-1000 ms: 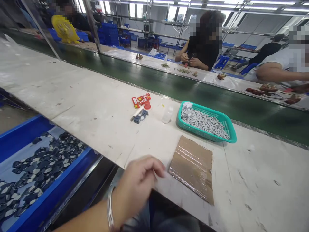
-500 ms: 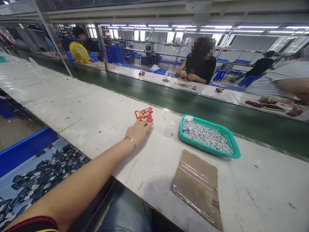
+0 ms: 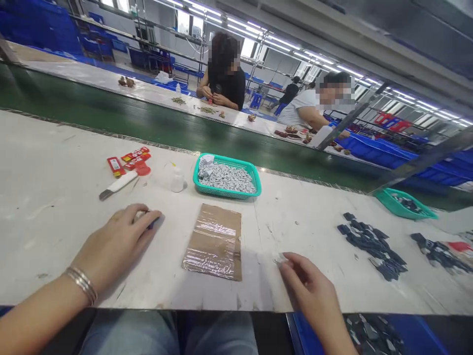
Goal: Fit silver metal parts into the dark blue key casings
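Note:
My left hand (image 3: pixel 121 231), with bracelets at the wrist, rests on the white table with its fingers curled round a small whitish and dark-blue thing, mostly hidden. Above it lie a white-handled tool (image 3: pixel 121 181) with a grey blade, several red packets (image 3: pixel 135 157) and a round red piece (image 3: pixel 143 169). A small clear container (image 3: pixel 177 181) stands to their right. At the table's front, my right hand (image 3: pixel 310 283) has thumb and forefinger closed at a tiny pale piece, too small to name. Between both hands lies a cardboard sheet (image 3: pixel 216 241) with shiny tape.
A green basket (image 3: pixel 227 193) of small grey-white pieces stands behind the cardboard. Dark flat pieces (image 3: pixel 373 244) lie in piles at right, near another green basket (image 3: pixel 402 212). A green conveyor belt (image 3: pixel 158 130) runs behind; co-workers sit across it.
The view has swung right. My left hand has left the red packets and come nearer, now closed on a small thing. The white-handled tool and my right hand have come into view.

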### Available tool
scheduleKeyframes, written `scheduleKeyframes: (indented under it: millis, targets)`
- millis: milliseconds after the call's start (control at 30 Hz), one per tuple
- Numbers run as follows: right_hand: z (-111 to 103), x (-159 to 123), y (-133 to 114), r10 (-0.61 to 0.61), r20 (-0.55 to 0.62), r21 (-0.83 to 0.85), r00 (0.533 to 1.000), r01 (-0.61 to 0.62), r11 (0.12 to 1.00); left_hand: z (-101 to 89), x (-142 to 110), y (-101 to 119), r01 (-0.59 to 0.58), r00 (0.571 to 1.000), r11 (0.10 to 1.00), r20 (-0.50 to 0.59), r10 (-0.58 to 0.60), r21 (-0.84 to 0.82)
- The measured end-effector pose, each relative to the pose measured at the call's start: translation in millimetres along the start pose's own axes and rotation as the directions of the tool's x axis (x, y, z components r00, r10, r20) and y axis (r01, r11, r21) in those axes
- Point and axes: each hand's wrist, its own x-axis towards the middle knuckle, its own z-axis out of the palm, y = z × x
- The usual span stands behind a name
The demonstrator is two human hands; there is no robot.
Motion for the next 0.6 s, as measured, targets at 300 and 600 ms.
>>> scheduleKeyframes:
  millis: [300,600]
  targets:
    - [12.8,93.9,-53.4,-0.284,0.066,-0.134,0.957,0.291,0.947,29.9,-37.6,19.1,0.058,0.974,0.997,-0.221,-0.047,0.042]
    - [69.9,227.4,-113.5,-0.428,0.375,-0.138,0.822,0.506,0.851,36.7,-39.1,23.3,0.073,0.938,0.995,-0.334,-0.091,-0.067]
